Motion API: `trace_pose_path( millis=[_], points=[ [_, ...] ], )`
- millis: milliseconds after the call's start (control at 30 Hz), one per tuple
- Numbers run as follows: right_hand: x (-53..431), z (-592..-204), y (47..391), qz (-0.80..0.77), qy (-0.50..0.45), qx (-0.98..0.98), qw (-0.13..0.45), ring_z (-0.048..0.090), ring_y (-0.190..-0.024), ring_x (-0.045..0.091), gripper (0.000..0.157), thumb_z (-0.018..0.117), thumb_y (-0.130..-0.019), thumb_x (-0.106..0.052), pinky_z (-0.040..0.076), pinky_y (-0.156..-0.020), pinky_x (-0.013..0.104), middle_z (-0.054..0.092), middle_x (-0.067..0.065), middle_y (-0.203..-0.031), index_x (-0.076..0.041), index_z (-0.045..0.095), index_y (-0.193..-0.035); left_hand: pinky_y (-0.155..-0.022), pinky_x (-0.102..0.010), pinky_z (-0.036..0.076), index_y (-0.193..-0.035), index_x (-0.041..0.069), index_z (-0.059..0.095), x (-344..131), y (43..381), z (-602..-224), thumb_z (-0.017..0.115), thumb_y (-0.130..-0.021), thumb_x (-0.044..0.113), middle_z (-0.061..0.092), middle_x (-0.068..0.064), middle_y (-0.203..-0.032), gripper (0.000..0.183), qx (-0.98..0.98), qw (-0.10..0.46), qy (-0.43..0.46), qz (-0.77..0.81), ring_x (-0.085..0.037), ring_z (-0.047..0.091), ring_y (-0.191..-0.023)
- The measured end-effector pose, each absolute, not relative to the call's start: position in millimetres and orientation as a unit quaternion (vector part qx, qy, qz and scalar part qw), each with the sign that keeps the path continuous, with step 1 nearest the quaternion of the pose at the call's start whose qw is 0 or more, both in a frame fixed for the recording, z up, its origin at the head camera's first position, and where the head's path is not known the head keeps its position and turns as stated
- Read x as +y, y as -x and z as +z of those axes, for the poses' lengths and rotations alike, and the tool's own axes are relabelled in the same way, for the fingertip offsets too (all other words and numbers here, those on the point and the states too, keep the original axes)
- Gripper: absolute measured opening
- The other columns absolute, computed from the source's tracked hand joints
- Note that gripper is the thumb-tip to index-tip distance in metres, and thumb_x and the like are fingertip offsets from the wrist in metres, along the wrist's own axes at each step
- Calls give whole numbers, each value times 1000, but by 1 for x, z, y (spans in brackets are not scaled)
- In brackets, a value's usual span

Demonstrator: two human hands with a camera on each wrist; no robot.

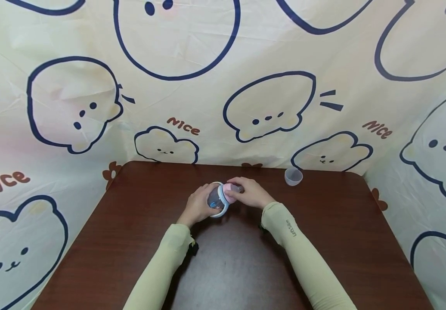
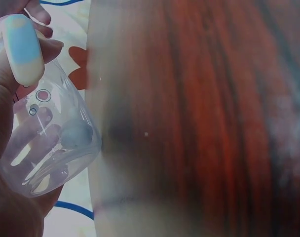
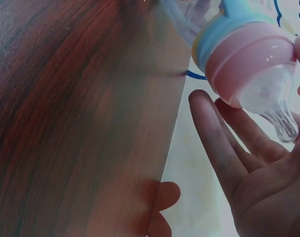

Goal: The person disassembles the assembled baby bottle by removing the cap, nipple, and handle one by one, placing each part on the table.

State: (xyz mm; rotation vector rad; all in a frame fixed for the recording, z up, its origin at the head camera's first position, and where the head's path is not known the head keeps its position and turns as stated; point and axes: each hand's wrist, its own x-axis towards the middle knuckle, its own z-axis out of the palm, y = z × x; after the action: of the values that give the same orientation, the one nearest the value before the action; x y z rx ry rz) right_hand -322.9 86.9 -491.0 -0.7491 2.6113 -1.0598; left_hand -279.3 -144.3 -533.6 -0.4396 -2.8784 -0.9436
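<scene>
A baby bottle [image 1: 216, 199] with a clear body, pale blue handles and a pink collar [image 3: 251, 57] is held tilted above the brown table. My left hand [image 1: 199, 206] grips it round the body and handle; its fingers show through the clear wall in the left wrist view. At the other end, my right hand [image 1: 252, 193] has its thumb and fingertips at opposite sides of the pink collar. The clear teat [image 3: 276, 106] points toward the right palm, uncovered. Other right fingers [image 3: 214, 133] stretch out below the collar.
A small translucent cup-shaped cover [image 1: 293, 177] stands near the table's back edge, right of the hands. The brown table [image 1: 130, 241] is bordered at the back and sides by a cream sheet [image 1: 207, 99] printed with cartoon bears.
</scene>
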Motion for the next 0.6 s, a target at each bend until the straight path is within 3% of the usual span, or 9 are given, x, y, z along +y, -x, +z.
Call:
trace_pose_path(
  millis=[167,600],
  points=[
    [87,-492,323,-360,265,887,113,60,-120,20,52,72,-94,-48,48,-109,47,67,0,-132,-21,64,-138,-92,-52,51,-144,25,55,-144,277,-535,95,-71,29,64,-3,-124,83,-940,41,144,-307,-25,58,-108],
    [93,-486,319,-353,301,879,110,55,-125,19,59,81,-90,-34,47,-111,45,61,-2,-139,-27,58,-144,-93,-54,51,-144,24,56,-143,278,-534,95,-71,28,64,-4,-126,83,-941,43,143,-304,-25,58,-111]
  ],
)
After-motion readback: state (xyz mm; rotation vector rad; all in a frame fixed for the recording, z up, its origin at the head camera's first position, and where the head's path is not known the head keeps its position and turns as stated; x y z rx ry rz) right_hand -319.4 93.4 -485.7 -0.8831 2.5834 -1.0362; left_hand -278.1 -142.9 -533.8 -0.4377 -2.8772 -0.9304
